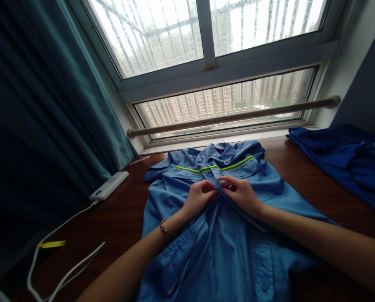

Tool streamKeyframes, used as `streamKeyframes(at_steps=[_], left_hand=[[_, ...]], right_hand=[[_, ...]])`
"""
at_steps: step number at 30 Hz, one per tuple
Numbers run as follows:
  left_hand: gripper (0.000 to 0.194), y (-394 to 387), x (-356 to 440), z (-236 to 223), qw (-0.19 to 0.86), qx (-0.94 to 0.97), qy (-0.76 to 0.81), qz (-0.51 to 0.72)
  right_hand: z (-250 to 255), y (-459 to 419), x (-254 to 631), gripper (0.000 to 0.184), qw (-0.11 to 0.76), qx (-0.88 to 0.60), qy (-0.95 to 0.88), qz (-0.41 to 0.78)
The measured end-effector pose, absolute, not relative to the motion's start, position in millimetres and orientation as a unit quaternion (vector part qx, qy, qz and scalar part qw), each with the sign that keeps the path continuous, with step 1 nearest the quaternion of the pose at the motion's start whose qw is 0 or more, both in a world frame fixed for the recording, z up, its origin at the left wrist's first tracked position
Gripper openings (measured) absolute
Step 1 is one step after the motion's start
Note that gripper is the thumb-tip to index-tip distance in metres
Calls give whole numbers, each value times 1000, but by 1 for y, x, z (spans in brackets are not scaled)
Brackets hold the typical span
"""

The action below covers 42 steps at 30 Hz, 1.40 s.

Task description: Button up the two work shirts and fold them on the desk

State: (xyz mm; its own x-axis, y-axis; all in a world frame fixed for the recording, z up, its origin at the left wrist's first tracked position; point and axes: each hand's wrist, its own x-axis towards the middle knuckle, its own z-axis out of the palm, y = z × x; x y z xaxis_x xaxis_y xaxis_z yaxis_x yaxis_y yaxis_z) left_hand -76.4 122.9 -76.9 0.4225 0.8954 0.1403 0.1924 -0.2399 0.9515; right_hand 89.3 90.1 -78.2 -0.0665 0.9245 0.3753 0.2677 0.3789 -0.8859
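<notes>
A light-blue work shirt (pixel 231 247) lies front side up on the dark wooden table, its collar towards the window. A yellow-green stripe (pixel 237 165) crosses its chest. My left hand (pixel 201 193) pinches one edge of the front opening just below the stripe; a bracelet is on that wrist. Close beside it, my right hand (pixel 239 193) has thumb and fingers closed on the other edge. Between the fingertips a small button seems to show, though it is too small to be sure. Below the hands the front falls in loose folds, and a buttoned cuff lies near the bottom.
A white power bank (pixel 110 186) with a white cable (pixel 61 220) lies at the left, near a yellow tag (pixel 52 244). Dark-blue cloth (pixel 347 163) lies at the right. Teal curtain (pixel 89 105) hangs left; a rail (pixel 237 118) crosses the window behind the table (pixel 124 226).
</notes>
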Motion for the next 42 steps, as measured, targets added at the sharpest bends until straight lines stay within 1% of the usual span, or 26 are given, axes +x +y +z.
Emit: streamKeyframes(at_steps=[3,8,17,22,30,35,42], left_hand=[[10,121,-71,-75,514,675,373,375],[11,119,-70,-83,565,623,371,394],[15,118,-71,-84,577,590,393,405],[18,115,-71,-82,578,595,388,402],[28,118,-68,-83,601,572,398,391],[35,121,-67,-87,634,530,396,401],[40,122,-68,-88,631,524,388,421]], right_hand=[[-76,91,89,29,526,-459,-646,309],[-79,93,89,27,497,-448,-688,283],[-84,91,87,22,480,-464,-713,217],[-84,90,87,19,472,-469,-716,211],[-88,93,85,21,451,-468,-742,165],[-87,93,85,23,450,-467,-742,170],[-87,94,86,20,475,-459,-721,211]])
